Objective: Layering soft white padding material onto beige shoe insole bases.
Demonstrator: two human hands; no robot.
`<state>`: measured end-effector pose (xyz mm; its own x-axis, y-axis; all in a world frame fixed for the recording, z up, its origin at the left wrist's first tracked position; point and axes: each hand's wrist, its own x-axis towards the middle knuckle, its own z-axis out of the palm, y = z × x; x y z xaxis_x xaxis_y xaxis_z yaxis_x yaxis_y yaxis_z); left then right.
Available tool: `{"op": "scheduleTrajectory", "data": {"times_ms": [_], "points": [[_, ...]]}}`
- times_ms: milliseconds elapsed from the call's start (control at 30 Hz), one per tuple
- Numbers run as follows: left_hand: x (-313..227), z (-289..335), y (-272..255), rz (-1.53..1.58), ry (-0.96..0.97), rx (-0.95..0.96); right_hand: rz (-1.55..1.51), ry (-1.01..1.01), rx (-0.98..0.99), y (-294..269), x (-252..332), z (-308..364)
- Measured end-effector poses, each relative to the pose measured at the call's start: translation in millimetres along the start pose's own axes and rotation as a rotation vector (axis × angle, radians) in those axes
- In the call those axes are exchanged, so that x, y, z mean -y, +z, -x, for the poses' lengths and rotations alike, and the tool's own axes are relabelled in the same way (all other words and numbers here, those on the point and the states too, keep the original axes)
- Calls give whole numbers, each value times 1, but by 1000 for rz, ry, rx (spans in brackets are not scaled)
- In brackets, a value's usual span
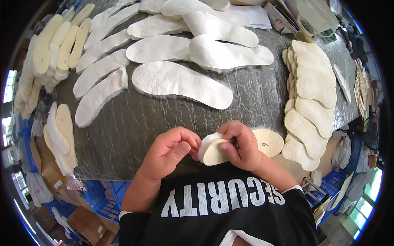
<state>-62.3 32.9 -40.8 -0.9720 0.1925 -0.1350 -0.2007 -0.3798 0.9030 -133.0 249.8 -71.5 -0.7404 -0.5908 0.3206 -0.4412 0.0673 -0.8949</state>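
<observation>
An insole (214, 153) with a beige sole side and white fleece along its edge is held in front of my chest, over the table's near edge. My right hand (241, 148) grips it between thumb and fingers. Beyond that hand shows a rounded beige end (269, 142) with a handwritten mark, seemingly part of the same insole. My left hand (170, 151) is curled at the insole's left end, its fingertips at the fleece edge; part of that contact is hidden. A white fleece insole piece (182, 84) lies flat ahead of both hands.
The dark, wrinkled table cover (135, 119) carries several more white fleece pieces (232, 53). Overlapping beige insoles (314, 92) form a row on the right. Finished-looking insoles (53, 45) are piled at the far left. Blue crates (100, 199) stand below the near edge.
</observation>
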Motion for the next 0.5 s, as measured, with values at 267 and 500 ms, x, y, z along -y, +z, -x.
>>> {"op": "scheduleTrajectory", "data": {"times_ms": [267, 500], "points": [[-7, -11, 10, -293, -77, -13, 232, -331, 30, 4, 4, -6], [-7, -12, 11, -267, -110, -19, 225, -348, 43, 4, 10, -7]]}}
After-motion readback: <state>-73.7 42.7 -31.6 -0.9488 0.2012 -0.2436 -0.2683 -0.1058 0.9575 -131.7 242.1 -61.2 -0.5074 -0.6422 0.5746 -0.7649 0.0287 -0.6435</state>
